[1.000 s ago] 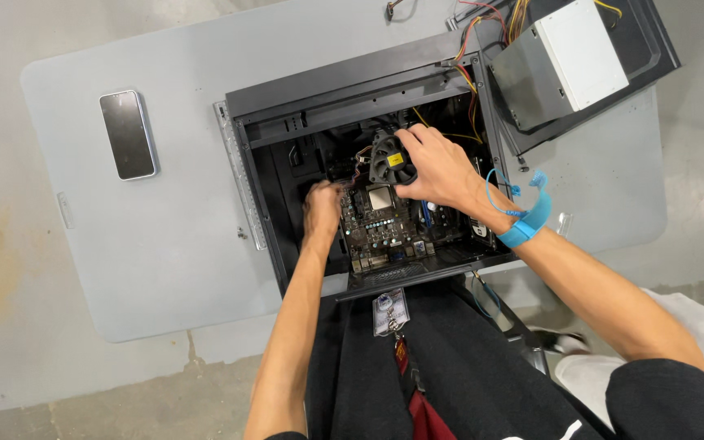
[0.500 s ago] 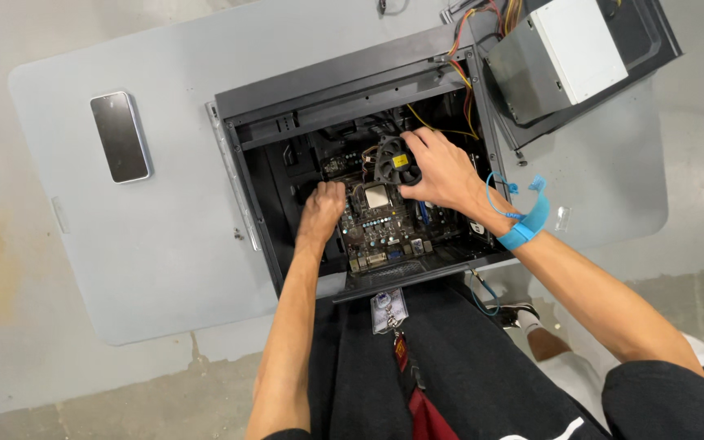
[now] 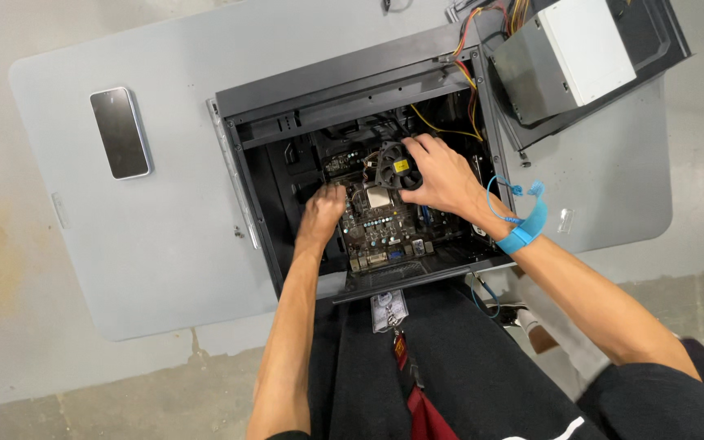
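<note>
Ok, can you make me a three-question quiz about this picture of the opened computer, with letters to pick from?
1. Where does the phone lie?
A. on the grey table, left of the computer case
B. inside the case
C. on the floor

2. What colour is the strap on the right wrist?
A. red
B. blue
C. green

3. What is the right hand doing?
A. resting flat on the table
B. holding the phone
C. gripping a small black fan

Answers:
1. A, it lies on the table beside the case.
2. B, the wrist strap is bright blue.
3. C, its fingers wrap the fan above the circuit board.
</note>
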